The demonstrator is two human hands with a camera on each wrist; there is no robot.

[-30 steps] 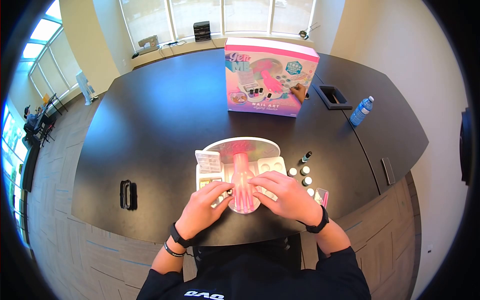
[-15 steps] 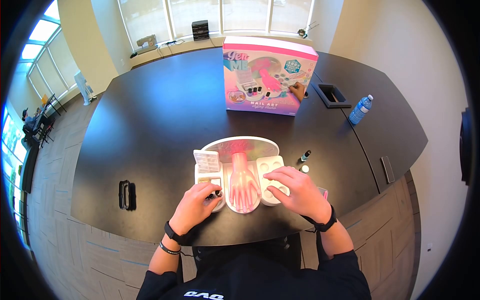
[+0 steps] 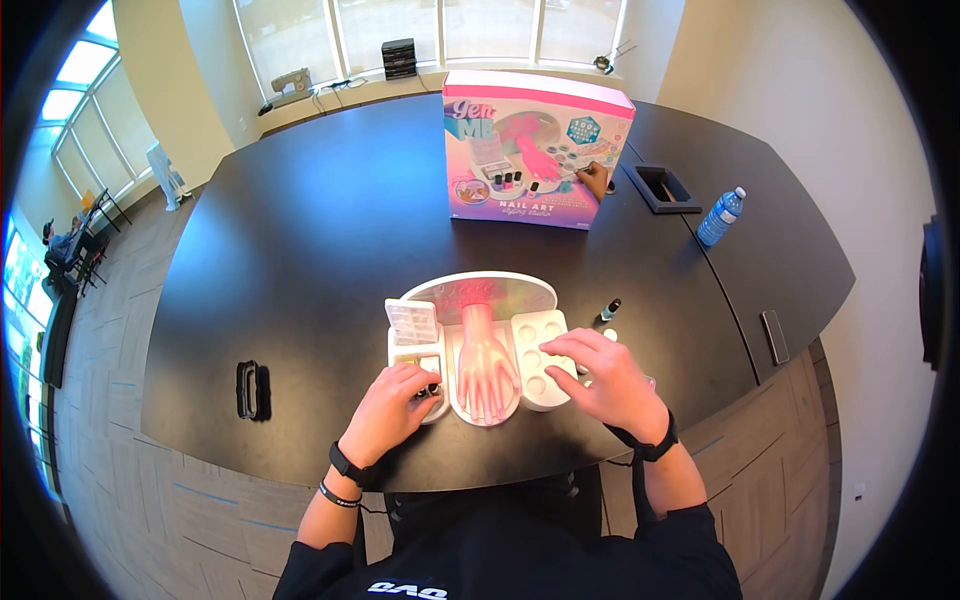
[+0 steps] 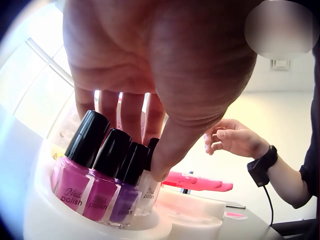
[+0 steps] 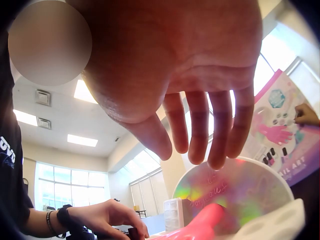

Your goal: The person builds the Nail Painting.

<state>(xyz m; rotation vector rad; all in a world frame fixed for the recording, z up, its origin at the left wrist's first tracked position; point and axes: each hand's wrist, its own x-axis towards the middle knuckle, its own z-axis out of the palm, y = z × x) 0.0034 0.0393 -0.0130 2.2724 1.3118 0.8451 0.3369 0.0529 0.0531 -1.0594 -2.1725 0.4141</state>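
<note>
My left hand (image 3: pixel 390 405) is at the left side of the white nail art station, by a round holder (image 4: pixel 157 225). Its thumb and fingers pinch the black cap of a clear nail polish bottle (image 4: pixel 148 192). Pink (image 4: pixel 74 182), magenta (image 4: pixel 100 197) and purple (image 4: pixel 126 197) nail polish bottles stand with it in the holder. The pink model hand (image 3: pixel 483 365) lies palm down in the middle of the station, before a shiny backboard (image 5: pixel 240 192). Over the right edge of the tray with round wells (image 3: pixel 528 322) hovers my right hand (image 3: pixel 605 378), fingers relaxed and holding nothing.
A lidded clear case (image 3: pixel 412 322) stands open at the station's back left. Right of the station is a teal bottle (image 3: pixel 610 310). Farther off are the nail art box (image 3: pixel 540 150), a water bottle (image 3: pixel 722 217) and a phone (image 3: pixel 775 338). A black frame-like object (image 3: pixel 247 390) lies left.
My left hand has moved left from beside the model hand's fingers to the bottle holder, bringing a nail polish bottle. My right hand has drawn back rightward from the model hand.
</note>
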